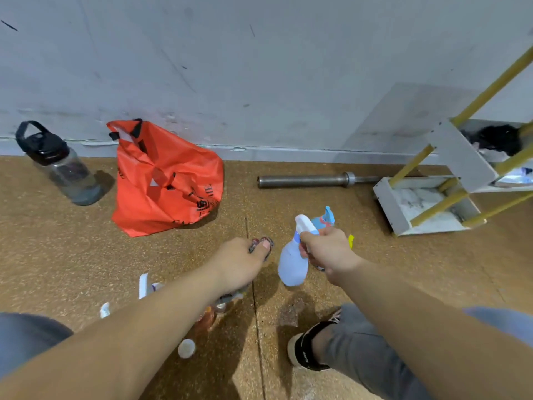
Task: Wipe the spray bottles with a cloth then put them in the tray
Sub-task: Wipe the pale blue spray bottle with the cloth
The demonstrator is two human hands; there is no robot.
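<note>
holding spray bottle (292, 264) by neck in right grip (328, 252), body hanging below, left grip (239, 261) clutching cloth (261, 245)

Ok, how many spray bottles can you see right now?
4: a white bottle in the right hand, a blue-topped bottle just behind it, two white trigger heads beside the left forearm. Others may hide under that arm.

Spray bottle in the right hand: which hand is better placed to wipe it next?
Left. The left hand grips the cloth close beside the spray bottle, while the right hand is occupied holding that bottle by its neck.
</note>
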